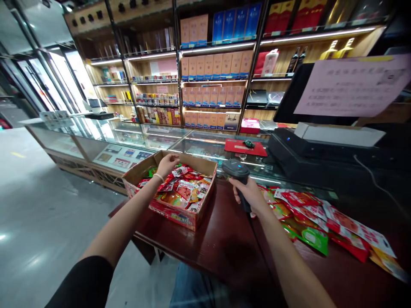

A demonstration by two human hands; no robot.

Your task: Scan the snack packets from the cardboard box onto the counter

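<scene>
My left hand (168, 165) is over the far side of an open cardboard box (180, 219), fingers loosely bent and apart, with no packet visible in them. Red, white and green snack packets (184, 189) fill the box in a loose heap. In my right hand (250, 193) is a black barcode scanner (236, 170), gripped by its handle, its head pointing away from me and a small blue light on top. The scanner's cable (257, 239) runs down across the table. To the right of that hand lies a spread pile of more snack packets (305, 209).
The dark red wooden table (205, 248) borders a glass display counter (144, 136). A computer mouse (248, 144) rests on a red mat (231, 146). At right stands a monitor (295, 96) with a paper sheet (349, 87) on it. Shelves of boxed goods (215, 64) line the back.
</scene>
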